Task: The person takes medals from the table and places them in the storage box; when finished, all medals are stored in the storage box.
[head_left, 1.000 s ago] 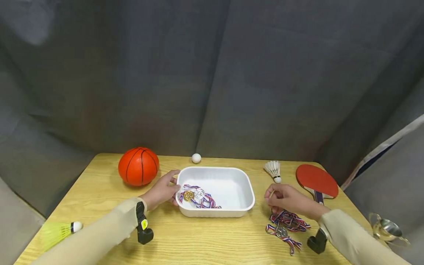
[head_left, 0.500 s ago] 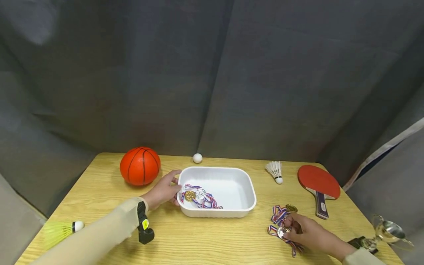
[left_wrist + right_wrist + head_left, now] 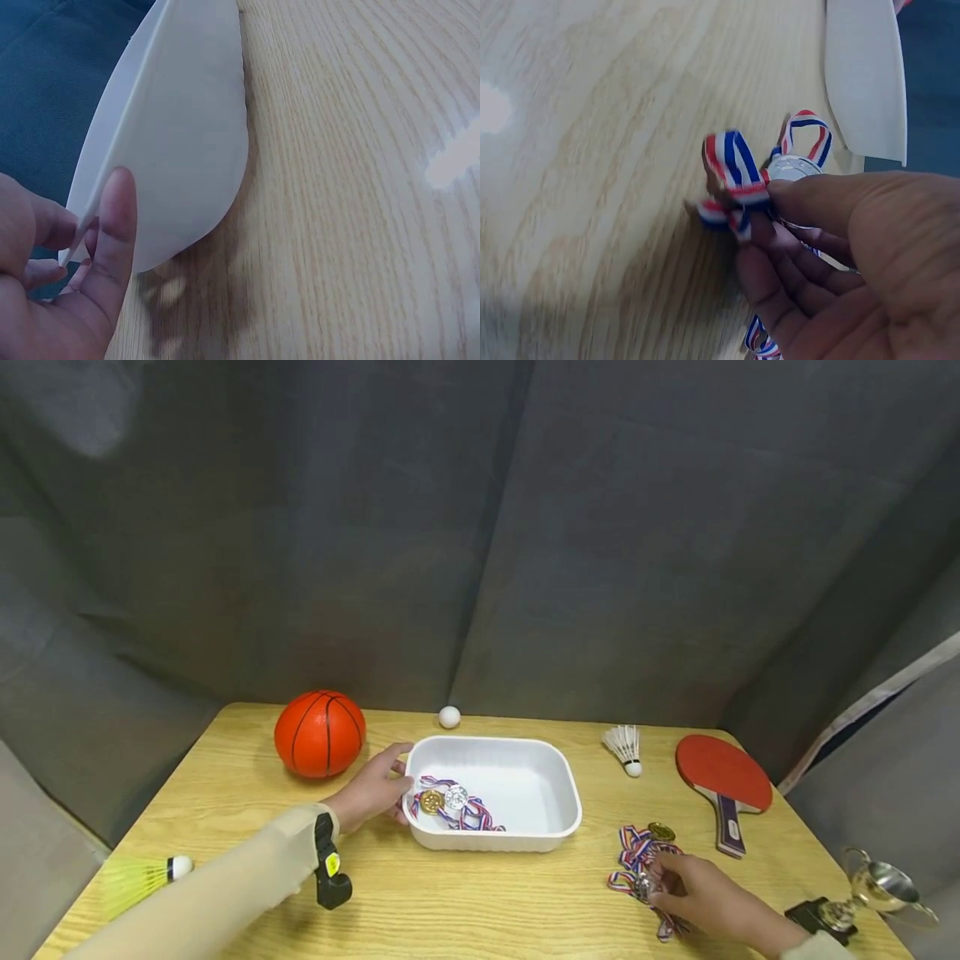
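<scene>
My left hand [image 3: 373,793] grips the left end of a white plastic tray [image 3: 495,842], thumb and fingers on either side of its rim [image 3: 112,150]. Inside the tray lie a gold medal [image 3: 431,802] and a silver medal [image 3: 457,797] with striped ribbons. To the right of the tray, my right hand [image 3: 701,893] pinches a silver medal [image 3: 796,166] and its red, white and blue ribbon [image 3: 735,161] between thumb and fingers. Another gold medal [image 3: 662,832] lies just beyond that hand, beside bunched ribbons [image 3: 636,845].
An orange ball [image 3: 320,734] sits back left, a small white ball [image 3: 449,717] behind the tray. Further right are a white shuttlecock [image 3: 624,749], a red table tennis bat [image 3: 722,777] and a trophy [image 3: 862,893]. A yellow shuttlecock [image 3: 142,881] lies front left.
My right hand has moved down and right from above the ribbons to the silver medal, which it now pinches. The gold medal beyond has come into view. My left hand stays on the tray.
</scene>
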### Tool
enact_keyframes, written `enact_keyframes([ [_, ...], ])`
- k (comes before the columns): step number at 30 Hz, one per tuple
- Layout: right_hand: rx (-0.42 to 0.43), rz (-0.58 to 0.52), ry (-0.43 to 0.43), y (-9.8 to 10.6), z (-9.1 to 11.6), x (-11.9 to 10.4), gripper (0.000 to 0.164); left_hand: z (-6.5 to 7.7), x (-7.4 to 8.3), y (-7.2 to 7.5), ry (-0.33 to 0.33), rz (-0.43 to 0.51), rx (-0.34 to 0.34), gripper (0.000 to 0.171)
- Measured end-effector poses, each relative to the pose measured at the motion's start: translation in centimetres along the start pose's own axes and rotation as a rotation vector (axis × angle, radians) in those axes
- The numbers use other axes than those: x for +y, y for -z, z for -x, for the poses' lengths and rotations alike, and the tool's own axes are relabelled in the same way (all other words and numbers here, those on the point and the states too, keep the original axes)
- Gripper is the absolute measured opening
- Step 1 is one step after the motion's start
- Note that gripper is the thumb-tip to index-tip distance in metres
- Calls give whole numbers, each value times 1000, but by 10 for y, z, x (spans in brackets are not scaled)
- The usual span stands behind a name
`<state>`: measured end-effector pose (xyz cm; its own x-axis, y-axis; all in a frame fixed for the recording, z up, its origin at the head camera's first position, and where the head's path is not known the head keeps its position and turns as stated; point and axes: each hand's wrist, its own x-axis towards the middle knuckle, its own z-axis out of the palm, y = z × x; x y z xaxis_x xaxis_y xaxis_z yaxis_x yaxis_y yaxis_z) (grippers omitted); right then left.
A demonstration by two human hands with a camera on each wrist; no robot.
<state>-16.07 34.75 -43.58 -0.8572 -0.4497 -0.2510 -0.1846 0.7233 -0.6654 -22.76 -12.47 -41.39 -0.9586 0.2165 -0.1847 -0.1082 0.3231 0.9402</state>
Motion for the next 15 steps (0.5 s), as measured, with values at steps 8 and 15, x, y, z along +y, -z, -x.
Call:
enact_keyframes([
  [8,-71,-148,120,4,5,9,10,0,2,0,2,-6,-8,61],
  [15,-115,-326,146,17,7,4,18,0,1,0,-2,-11,-8,62],
])
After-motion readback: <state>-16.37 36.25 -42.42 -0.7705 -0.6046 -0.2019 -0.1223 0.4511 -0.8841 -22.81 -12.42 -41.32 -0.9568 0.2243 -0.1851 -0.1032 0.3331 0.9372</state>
